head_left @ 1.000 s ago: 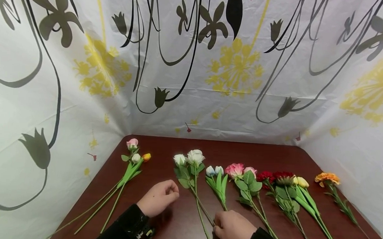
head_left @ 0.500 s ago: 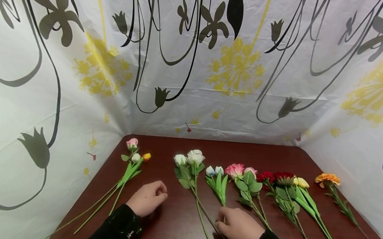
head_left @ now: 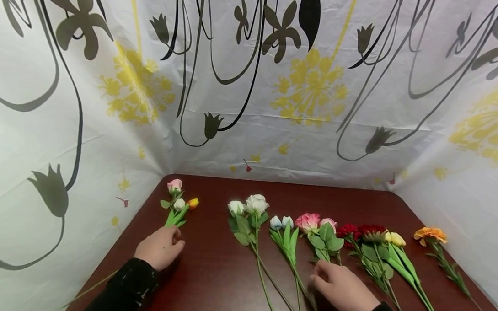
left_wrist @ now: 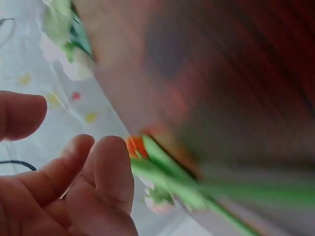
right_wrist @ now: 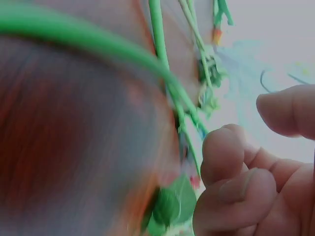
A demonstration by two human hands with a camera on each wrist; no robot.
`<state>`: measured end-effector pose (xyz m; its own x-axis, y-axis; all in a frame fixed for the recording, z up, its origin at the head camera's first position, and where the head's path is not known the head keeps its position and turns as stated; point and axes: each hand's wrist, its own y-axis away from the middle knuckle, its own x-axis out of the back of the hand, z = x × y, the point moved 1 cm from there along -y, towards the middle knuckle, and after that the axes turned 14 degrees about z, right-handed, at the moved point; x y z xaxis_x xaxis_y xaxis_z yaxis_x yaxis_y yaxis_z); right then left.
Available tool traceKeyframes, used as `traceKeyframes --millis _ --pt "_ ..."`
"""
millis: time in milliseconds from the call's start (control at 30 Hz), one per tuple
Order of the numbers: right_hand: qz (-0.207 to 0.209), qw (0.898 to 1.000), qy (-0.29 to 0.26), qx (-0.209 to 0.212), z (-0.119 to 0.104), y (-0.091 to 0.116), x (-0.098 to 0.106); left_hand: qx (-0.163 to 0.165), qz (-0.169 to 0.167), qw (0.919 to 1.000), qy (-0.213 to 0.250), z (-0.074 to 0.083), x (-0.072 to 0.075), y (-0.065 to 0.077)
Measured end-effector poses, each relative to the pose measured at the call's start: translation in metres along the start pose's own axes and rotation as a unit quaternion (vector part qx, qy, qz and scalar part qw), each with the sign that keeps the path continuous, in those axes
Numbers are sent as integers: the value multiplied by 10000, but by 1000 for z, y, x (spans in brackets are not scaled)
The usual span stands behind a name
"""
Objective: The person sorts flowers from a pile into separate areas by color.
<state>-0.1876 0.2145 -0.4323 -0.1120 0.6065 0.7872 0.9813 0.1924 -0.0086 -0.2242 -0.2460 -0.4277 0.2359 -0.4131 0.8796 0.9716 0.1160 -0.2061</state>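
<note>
My left hand [head_left: 161, 248] is over the stems of the left group: a pink rose [head_left: 174, 185], a white tulip [head_left: 179, 204] and an orange-yellow tulip [head_left: 193, 203]. In the left wrist view its thumb stands apart from loosely bent fingers [left_wrist: 114, 172], with nothing between them. At the right, my right hand [head_left: 342, 285] hovers over the stems of the pink roses [head_left: 307, 222], hiding their lower part. Its thumb and fingers [right_wrist: 224, 155] are also apart and hold nothing. Between the hands lie two white roses [head_left: 256, 204] and two pale blue tulips [head_left: 287, 222].
Farther right on the dark red-brown table [head_left: 219, 248] lie dark red flowers [head_left: 372, 232], yellow tulips [head_left: 395, 239] and an orange flower [head_left: 430, 235]. A white patterned curtain [head_left: 238, 96] surrounds the table's back and sides.
My left hand has moved left, from beside the white roses to the left group. My right hand has moved right, off the blue tulips' stems to the pink roses' stems.
</note>
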Motion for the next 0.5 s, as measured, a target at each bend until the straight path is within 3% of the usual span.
traceKeyframes --millis 300,500 --pt "288 9990 7 -340 19 5 14 5 219 9982 -551 -35 13 -7" --pt "304 9989 -63 -349 27 6 12 -43 75 9988 -477 -46 5 -6"
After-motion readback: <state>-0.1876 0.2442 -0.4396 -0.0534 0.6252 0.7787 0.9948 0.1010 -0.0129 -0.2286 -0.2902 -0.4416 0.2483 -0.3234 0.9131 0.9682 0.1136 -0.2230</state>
